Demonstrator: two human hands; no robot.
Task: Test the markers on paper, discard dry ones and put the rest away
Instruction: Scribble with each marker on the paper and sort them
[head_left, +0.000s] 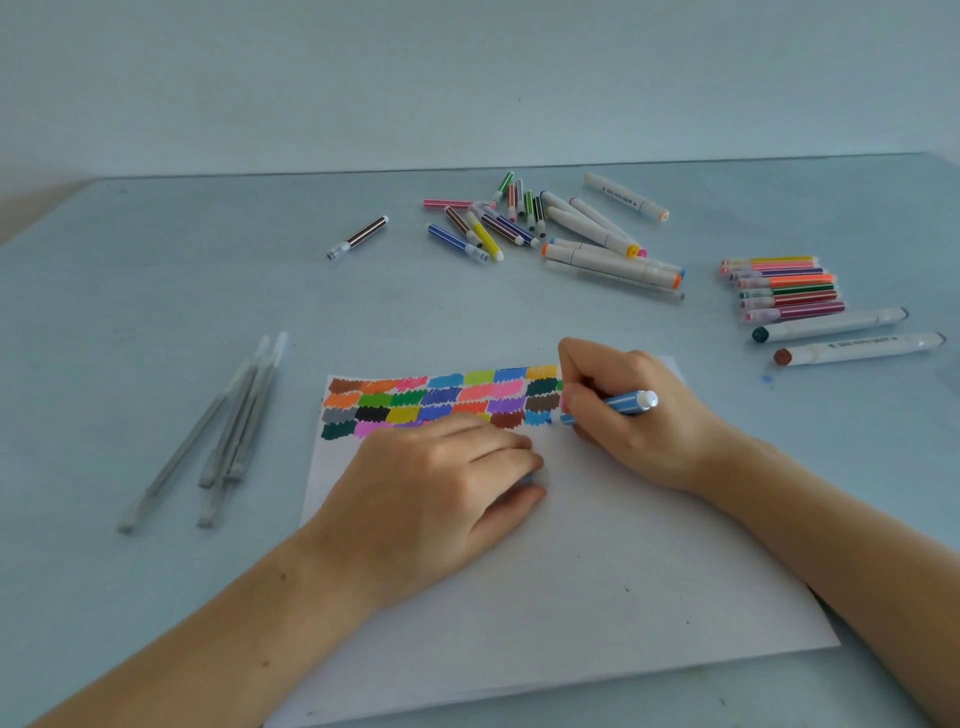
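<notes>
The right hand (628, 415) pinches a light, stiff, smooth blue marker (626, 404) low on its barrel, while the left hand (441, 483), fingers loosely curled, steadies the thin paper (597, 545).

A pale blue table (156, 322) runs back to a plain, light-coloured wall (311, 78) behind it.

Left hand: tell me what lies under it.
The left hand rests on the white paper, covering the lower ends of some colour swatches. Something grey peeks out by its fingertips; what it is cannot be told.
</notes>
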